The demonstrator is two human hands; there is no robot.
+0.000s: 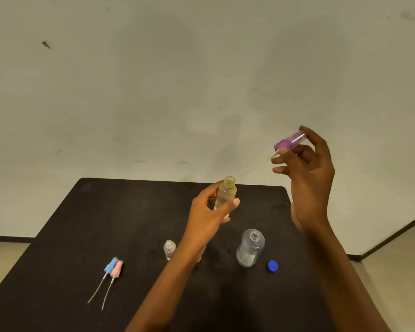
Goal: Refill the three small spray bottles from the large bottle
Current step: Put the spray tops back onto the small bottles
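Note:
My left hand (pixel 207 213) holds a small clear spray bottle (pixel 226 194) upright above the black table (pixel 82 236); its neck is uncapped and pale liquid shows inside. Up and to the right, my right hand (pixel 307 173) grips a purple spray cap (pixel 290 140) with its dip tube pointing left and down. A second small open bottle (pixel 169 249) stands on the table beside my left wrist. The large clear bottle (pixel 250 248) stands open near the middle right, its blue cap (pixel 273 266) lying beside it. My left forearm partly hides something just right of the second bottle.
A blue spray cap (pixel 109 267) and a pink spray cap (pixel 116 269), each with a long dip tube, lie side by side at the table's left front. A pale wall rises behind the table; floor shows at both sides.

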